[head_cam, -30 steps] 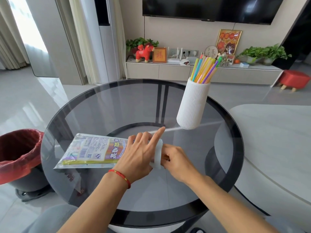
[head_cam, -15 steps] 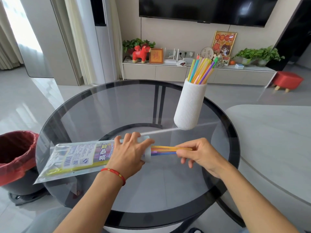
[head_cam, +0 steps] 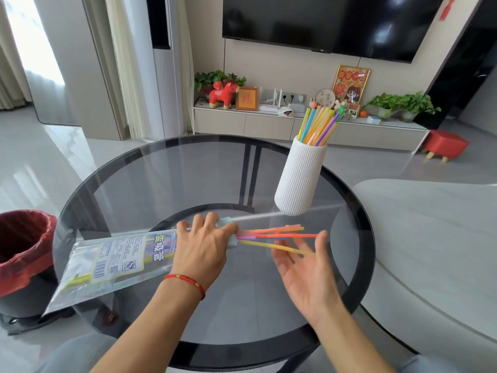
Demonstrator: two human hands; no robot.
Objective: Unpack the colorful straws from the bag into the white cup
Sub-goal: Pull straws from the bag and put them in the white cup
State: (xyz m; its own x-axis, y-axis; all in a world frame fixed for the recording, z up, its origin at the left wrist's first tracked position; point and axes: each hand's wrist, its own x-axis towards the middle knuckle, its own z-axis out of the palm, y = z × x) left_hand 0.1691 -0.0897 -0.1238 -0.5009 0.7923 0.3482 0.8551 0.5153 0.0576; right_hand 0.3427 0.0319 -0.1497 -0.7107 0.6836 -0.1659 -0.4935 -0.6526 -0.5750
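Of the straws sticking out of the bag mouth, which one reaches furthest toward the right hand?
The red-orange straw: its tip ends nearest the right hand fingertips. The yellow one angles lower; the purple one barely clears the bag.

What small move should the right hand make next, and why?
Probably the right hand should close its spread fingers on the loose straws and draw them fully out. They stick halfway out of the bag, fanned apart, while the left hand pins the bag's mouth on the glass table. The white cup stands near.
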